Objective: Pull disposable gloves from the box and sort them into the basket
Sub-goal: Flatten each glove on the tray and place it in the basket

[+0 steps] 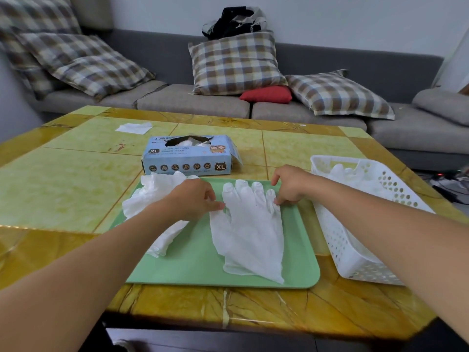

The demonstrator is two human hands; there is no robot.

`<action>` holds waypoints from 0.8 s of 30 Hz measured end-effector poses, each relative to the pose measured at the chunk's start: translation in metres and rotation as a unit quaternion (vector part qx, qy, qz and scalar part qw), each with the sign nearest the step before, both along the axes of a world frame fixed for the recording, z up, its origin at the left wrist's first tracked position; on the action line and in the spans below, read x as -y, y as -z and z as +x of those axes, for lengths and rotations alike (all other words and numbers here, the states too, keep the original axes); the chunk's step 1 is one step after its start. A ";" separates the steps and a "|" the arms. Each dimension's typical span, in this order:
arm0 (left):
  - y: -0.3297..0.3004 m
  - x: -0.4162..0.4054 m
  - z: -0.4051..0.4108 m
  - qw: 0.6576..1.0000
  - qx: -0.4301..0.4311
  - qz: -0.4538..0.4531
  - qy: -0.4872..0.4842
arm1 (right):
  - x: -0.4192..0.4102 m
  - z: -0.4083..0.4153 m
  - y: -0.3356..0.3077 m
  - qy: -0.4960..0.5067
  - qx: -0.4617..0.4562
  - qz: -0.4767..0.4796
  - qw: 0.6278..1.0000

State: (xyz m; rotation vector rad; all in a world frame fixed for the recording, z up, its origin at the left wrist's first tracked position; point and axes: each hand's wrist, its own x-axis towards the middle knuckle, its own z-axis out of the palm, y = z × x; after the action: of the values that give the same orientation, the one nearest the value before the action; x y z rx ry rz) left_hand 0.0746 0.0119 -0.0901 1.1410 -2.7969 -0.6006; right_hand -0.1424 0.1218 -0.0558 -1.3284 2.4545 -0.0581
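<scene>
Two hands work the same white disposable glove (250, 232), which lies flat on the green tray (193, 265) with its fingers pointing toward the far edge. The left hand (195, 199) has its grip narrowed to a pinch at the glove's thumb side, fingertips curled onto the thin film. The right hand (289, 185) pinches the glove's outermost finger on the opposite side, its other fingers bent above the tray's far rim. Under the left wrist and forearm, a crumpled heap of more white gloves (149, 196) covers the tray's left part and hangs over its edge. Just beyond the tray stands the blue glove box (189, 158), marked XL, with its top opening torn and white material showing inside. To the right of the tray, close beside it, sits the white perforated basket (352, 260), holding several white gloves near its far end. All rest on the yellow and green tiled counter (76, 179), where a white paper scrap (134, 128) lies near the far left. A grey sofa (193, 100) with plaid cushions runs behind.
</scene>
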 end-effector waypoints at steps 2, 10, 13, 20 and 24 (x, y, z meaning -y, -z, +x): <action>-0.005 0.002 0.003 0.999 -0.016 0.033 0.021 | -0.003 -0.001 -0.002 0.025 0.065 -0.015 0.997; -0.005 -0.005 0.005 0.997 -0.028 -0.011 0.077 | -0.003 -0.004 -0.004 0.066 0.142 -0.048 0.987; -0.003 -0.006 0.003 0.996 -0.038 -0.039 0.071 | -0.003 -0.011 -0.011 0.078 0.168 -0.085 0.979; 0.006 -0.006 0.002 0.996 -0.019 -0.073 0.041 | 0.006 -0.006 0.005 0.031 0.073 -0.128 0.989; 0.002 -0.017 -0.001 0.992 -0.025 -0.117 0.047 | 0.018 -0.006 -0.001 -0.015 0.037 -0.168 0.985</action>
State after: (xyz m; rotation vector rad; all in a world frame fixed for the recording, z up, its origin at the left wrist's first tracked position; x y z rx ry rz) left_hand 0.0733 0.0293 -0.0923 0.9413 -2.7981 -0.2902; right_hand -0.1488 0.1035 -0.0551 -1.4646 2.4361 -0.5251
